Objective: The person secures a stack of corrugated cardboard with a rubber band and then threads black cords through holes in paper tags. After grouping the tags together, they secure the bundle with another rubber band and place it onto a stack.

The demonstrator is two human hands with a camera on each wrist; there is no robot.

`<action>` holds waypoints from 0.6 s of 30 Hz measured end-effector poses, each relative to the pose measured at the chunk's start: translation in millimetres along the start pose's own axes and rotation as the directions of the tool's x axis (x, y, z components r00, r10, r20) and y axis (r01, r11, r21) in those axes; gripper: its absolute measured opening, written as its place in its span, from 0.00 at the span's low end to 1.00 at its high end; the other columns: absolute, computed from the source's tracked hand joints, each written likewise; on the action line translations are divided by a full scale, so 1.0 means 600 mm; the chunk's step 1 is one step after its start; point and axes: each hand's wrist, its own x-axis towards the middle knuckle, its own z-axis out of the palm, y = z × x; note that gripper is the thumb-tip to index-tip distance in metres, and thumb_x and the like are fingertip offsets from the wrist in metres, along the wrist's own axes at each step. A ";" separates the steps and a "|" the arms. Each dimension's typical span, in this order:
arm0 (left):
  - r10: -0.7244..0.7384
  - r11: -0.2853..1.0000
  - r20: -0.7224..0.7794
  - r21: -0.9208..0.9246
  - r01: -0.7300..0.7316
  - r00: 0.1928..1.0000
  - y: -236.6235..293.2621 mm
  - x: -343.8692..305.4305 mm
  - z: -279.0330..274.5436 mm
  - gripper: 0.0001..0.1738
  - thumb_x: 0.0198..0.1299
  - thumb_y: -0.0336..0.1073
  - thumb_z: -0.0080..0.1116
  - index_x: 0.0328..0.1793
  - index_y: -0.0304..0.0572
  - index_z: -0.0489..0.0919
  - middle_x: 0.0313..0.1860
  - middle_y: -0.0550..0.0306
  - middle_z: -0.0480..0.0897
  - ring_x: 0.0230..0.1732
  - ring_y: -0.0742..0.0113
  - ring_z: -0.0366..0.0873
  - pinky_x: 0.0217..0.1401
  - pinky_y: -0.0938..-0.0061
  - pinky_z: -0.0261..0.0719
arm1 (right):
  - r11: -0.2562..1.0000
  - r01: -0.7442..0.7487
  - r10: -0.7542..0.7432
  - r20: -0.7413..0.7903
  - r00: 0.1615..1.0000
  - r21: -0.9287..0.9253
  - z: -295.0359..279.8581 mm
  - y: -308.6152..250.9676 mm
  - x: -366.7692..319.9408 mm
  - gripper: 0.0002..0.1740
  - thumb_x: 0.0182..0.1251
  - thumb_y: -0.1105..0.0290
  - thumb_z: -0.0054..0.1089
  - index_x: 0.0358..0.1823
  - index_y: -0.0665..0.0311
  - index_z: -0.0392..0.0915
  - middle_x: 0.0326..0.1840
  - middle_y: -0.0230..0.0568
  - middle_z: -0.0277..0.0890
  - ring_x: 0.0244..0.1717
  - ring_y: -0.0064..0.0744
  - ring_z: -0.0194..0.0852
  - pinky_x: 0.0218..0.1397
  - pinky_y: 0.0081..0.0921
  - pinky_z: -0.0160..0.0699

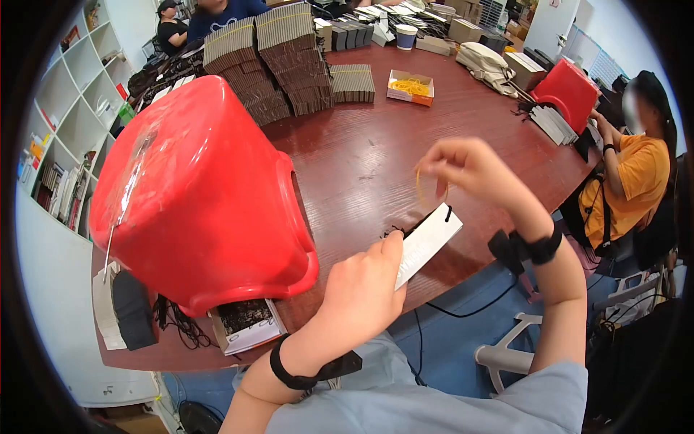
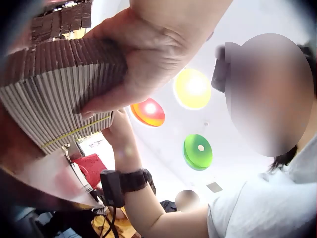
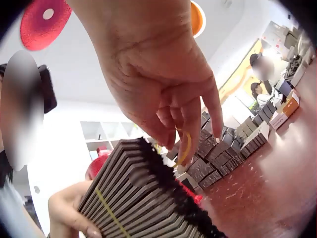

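My left hand [image 1: 361, 296] grips a thick stack of hang tags [image 1: 431, 244] with white faces and black strings, held above the near edge of the table. In the left wrist view its thumb lies along the tag edges. One yellow rubber band [image 3: 110, 210] runs around the stack. Just above the stack's far end is my right hand [image 1: 470, 170], bent at the wrist. It holds another rubber band [image 3: 186, 148], looped around its fingers and apart from the tags in the head view.
A large red plastic tub [image 1: 210, 195] stands upside down at the left, with an open box [image 1: 253, 329] at its near edge. Banded tag stacks [image 1: 293, 58] rise behind it. An open box [image 1: 394, 92] holds yellow rubber bands. A person in orange [image 1: 636, 173] sits at the right.
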 end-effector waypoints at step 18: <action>0.043 0.997 0.158 0.063 -0.054 0.986 0.006 0.004 -0.018 0.41 0.44 0.31 0.55 0.68 0.57 0.55 0.41 0.45 0.77 0.37 0.45 0.76 0.39 0.60 0.75 | 0.658 0.448 -0.525 0.058 0.849 -0.605 0.058 -0.029 -0.120 0.06 0.52 0.74 0.56 0.30 0.64 0.69 0.40 0.44 0.74 0.38 0.44 0.73 0.41 0.32 0.73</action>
